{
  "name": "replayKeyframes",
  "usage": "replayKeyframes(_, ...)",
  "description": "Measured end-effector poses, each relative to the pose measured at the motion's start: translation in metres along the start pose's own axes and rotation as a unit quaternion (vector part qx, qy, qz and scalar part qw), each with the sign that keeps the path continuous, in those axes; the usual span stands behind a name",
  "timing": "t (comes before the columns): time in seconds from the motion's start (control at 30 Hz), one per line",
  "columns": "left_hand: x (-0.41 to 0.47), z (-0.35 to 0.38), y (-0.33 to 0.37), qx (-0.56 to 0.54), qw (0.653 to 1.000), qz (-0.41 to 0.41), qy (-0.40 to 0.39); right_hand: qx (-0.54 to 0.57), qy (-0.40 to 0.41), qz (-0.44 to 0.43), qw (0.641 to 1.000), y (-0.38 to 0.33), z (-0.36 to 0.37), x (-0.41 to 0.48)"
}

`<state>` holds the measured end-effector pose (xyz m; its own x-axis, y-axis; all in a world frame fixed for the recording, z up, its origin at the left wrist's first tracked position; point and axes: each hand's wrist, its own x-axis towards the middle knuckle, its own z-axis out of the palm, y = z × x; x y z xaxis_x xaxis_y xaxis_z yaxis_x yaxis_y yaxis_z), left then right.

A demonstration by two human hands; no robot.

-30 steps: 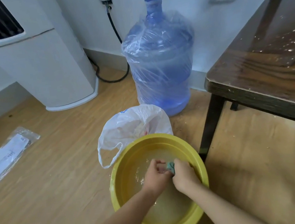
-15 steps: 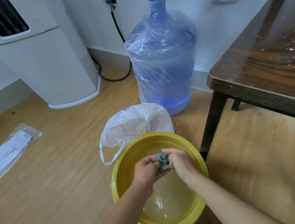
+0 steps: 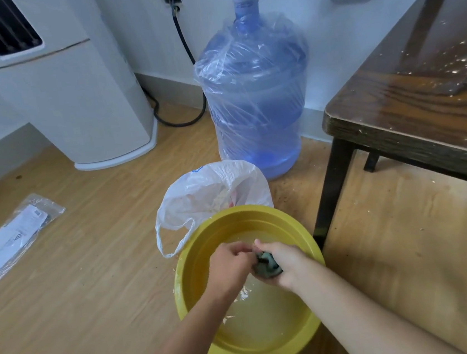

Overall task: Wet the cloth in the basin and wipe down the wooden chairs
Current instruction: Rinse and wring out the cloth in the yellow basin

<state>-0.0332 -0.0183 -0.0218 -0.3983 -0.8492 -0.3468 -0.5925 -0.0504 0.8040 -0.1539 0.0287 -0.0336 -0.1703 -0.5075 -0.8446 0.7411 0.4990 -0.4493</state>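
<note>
A yellow basin (image 3: 194, 248) with cloudy water stands on the wooden floor below me. Over its water, my left hand (image 3: 231, 267) and my right hand (image 3: 287, 261) grip a small wadded grey-green cloth (image 3: 267, 266) between them. Most of the cloth is hidden inside my fists. A dark wooden chair (image 3: 410, 104) with black legs stands at the right; its seat is wet and speckled with crumbs.
A white plastic bag (image 3: 208, 197) sits against the basin's far rim. Behind it stands a large blue water jug (image 3: 254, 93) wrapped in film. A white floor appliance (image 3: 71, 93) with a black cable is at the back left. A bagged leaflet (image 3: 12, 237) lies on the floor at left.
Both hands have lifted the cloth out of the water and twisted it, with the right hand now wrapped around more of the wad. The camera view has shifted slightly.
</note>
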Motion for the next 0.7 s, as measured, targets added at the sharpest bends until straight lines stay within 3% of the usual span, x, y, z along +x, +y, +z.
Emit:
replayKeyframes(0.1, 0.000, 0.000, -0.004, -0.082, 0.991, -0.075, 0.071, -0.030, 0.010, 0.010, 0.999, 0.000, 0.004, -0.004)
replayKeyframes(0.2, 0.006, 0.000, -0.007, -0.083, 0.984, -0.109, 0.112, -0.046, 0.047, -0.015, 0.998, -0.003, 0.005, -0.002)
replayKeyframes(0.37, 0.008, 0.001, -0.008, -0.072, 0.987, -0.128, 0.067, -0.117, 0.102, -0.058, 0.986, -0.004, 0.001, -0.005)
replayKeyframes(0.7, 0.004, 0.005, -0.008, -0.113, 0.969, -0.218, -0.007, -0.180, 0.091, -0.073, 0.977, -0.004, 0.004, -0.001)
